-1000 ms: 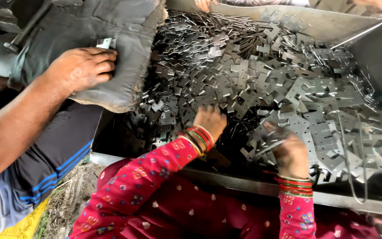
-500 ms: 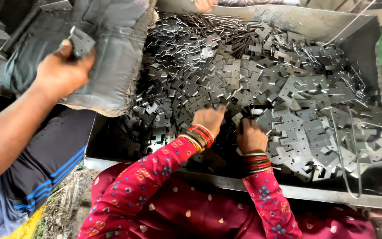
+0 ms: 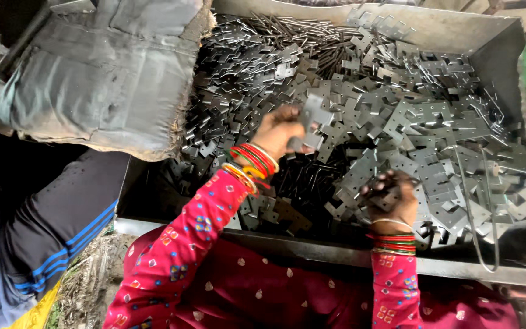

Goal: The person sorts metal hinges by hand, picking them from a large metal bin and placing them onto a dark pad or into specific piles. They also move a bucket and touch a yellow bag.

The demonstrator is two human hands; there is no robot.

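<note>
My left hand (image 3: 281, 131) pinched a flat metal bracket (image 3: 310, 120), lifted just above the heap of brackets (image 3: 421, 122) in the metal bin (image 3: 458, 33). My right hand (image 3: 392, 198) closed on pieces (image 3: 377, 184) lower down, near the bin's front wall.

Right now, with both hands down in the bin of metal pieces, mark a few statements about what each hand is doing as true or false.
1. The left hand holds flat grey metal plates lifted above the pile. True.
2. The right hand is resting on the grey padded sack. False: it is down among the pieces near the bin's front rim.
3. Both wrists carry bangles. True.
4. The metal bin holds only long rods. False: it is mostly flat notched plates, with thin rods towards the far side.
5. A bent wire lies over the pile, right of the right hand. True.
</note>
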